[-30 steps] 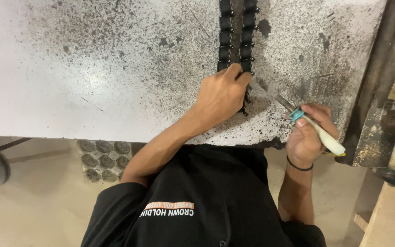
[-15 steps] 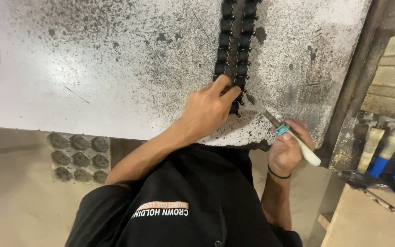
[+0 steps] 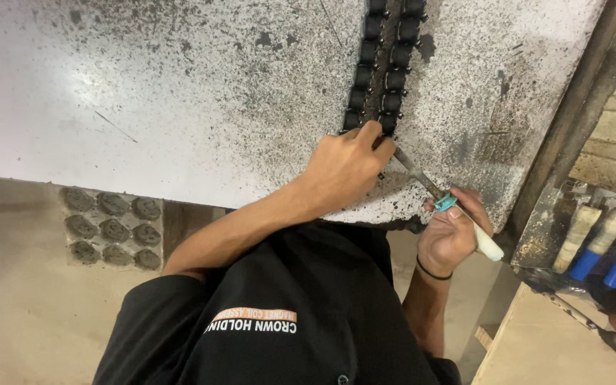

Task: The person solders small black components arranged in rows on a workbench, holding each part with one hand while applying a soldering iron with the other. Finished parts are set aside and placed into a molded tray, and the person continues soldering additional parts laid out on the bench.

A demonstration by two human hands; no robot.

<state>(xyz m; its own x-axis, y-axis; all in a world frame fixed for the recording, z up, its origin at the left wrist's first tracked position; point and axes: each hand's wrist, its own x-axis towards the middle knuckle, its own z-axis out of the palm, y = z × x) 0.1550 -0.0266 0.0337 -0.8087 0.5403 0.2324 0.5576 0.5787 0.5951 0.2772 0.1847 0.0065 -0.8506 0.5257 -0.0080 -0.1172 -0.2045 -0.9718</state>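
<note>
The left hand [image 3: 344, 167] is pinning the black roller chain [image 3: 383, 68] on the counter [image 3: 144, 107] with closed fingers while the right hand [image 3: 454, 239], gripping a screwdriver [image 3: 450, 207], is best levering gently at the end link.

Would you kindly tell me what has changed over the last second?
Little changed. The right hand brought the pale-handled tool inward, so its blade tip now lies by the left hand. The left hand still presses on the near end of the black roller chain, which has not moved on the speckled table.
</note>
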